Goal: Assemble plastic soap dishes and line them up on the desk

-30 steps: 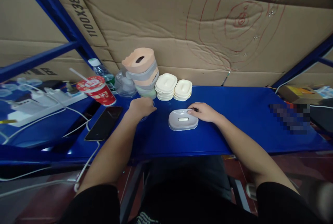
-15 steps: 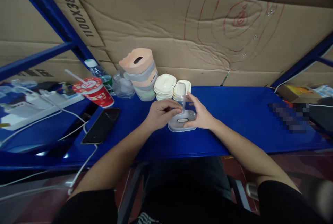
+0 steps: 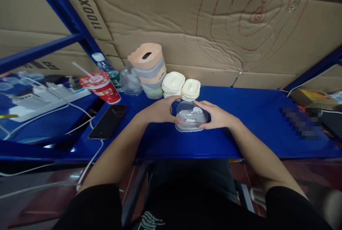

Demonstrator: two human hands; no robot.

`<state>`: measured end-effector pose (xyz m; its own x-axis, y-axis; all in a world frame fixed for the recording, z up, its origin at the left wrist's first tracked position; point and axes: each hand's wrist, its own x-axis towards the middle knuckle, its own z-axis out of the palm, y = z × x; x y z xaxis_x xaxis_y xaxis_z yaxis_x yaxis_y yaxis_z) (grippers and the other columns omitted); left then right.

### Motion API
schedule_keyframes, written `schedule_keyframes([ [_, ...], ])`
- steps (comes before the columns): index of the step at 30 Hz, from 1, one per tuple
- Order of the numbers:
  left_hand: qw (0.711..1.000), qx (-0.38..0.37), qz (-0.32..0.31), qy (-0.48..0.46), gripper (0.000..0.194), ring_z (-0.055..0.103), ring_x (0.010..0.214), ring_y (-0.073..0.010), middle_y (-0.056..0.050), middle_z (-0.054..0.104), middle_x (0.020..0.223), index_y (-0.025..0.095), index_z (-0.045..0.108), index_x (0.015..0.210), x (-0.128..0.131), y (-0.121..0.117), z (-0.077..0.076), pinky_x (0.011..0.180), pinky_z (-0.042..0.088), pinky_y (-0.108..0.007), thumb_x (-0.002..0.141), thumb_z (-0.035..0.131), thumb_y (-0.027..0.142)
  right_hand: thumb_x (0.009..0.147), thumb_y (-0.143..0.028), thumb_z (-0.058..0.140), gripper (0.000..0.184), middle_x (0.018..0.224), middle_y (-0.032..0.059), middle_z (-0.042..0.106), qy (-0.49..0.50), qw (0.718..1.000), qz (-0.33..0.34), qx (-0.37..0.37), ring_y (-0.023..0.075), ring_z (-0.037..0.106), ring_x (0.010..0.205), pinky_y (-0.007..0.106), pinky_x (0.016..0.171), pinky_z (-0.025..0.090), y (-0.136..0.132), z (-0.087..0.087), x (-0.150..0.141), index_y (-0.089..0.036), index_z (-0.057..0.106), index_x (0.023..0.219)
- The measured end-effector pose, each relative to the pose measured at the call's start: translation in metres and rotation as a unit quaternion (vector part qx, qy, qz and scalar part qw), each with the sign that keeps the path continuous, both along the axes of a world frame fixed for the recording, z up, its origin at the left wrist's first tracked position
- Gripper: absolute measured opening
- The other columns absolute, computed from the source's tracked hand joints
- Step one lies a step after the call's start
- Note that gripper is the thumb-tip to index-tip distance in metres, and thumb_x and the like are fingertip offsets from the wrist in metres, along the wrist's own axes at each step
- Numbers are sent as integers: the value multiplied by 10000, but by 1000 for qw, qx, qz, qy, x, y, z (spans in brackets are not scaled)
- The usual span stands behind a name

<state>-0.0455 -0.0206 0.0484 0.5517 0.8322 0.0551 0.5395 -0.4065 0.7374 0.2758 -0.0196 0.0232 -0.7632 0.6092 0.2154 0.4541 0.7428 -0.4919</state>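
Note:
A clear plastic container sits on the blue table in front of me. A transparent domed piece with a round sticker lies over it; whether it is fully seated I cannot tell. My left hand is at the container's left side, fingers curved and apart, the thumb tip at its edge and a gap inside the palm. On the other side, my right hand spans the right edge, thumb in front and fingers behind. Just beyond stand two stacks of cream lids, a larger one and a smaller one.
A stack of peach and grey tubs stands behind to the left, beside clear round containers. Further left are a water bottle, a red cup with a straw, a phone and a power strip. Cardboard walls the back.
The clear piece that stood upright in my left hand now lies over the container. My left hand has drawn back to the left side. The view has shifted slightly.

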Motion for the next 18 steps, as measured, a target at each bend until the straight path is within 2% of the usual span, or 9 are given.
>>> schedule_keyframes([
  [3,995,-5,-58,83,948,702,882,-259,-76,767,1103,242,644,1414,4,-1,-1,747,511,-357,594,943,611,752,-639,883,1189,1594,144,531,-33,999,-1,-24,421,557,1415,592,1192,474,-1,-1,-1,-320,279,1725],
  [7,985,13,-75,157,866,679,1159,-333,-86,743,1303,270,687,1340,8,0,-3,926,493,-402,604,910,670,742,-659,888,1158,1615,153,529,-30,999,6,-35,425,530,1453,613,1218,436,1,-5,-4,-301,350,1703],
  [12,979,6,-86,183,835,671,1194,-345,-104,734,1330,252,684,1325,8,1,-4,960,483,-415,652,867,710,731,-649,906,1165,1648,152,498,-11,998,10,-54,413,503,1491,616,1242,408,5,-9,-1,-311,353,1698],
  [15,980,8,-81,184,859,668,1201,-349,-116,725,1344,247,671,1337,8,1,-6,968,490,-427,644,867,716,717,-633,920,1184,1670,146,474,-8,998,9,-58,419,481,1510,626,1247,403,6,-12,1,-314,344,1700],
  [18,978,19,-67,194,910,661,1226,-364,-132,709,1376,240,648,1364,8,3,-9,983,495,-443,617,882,702,759,-599,898,1156,1688,156,448,-11,999,-5,-47,417,469,1522,629,1252,398,8,-16,0,-293,318,1711],
])
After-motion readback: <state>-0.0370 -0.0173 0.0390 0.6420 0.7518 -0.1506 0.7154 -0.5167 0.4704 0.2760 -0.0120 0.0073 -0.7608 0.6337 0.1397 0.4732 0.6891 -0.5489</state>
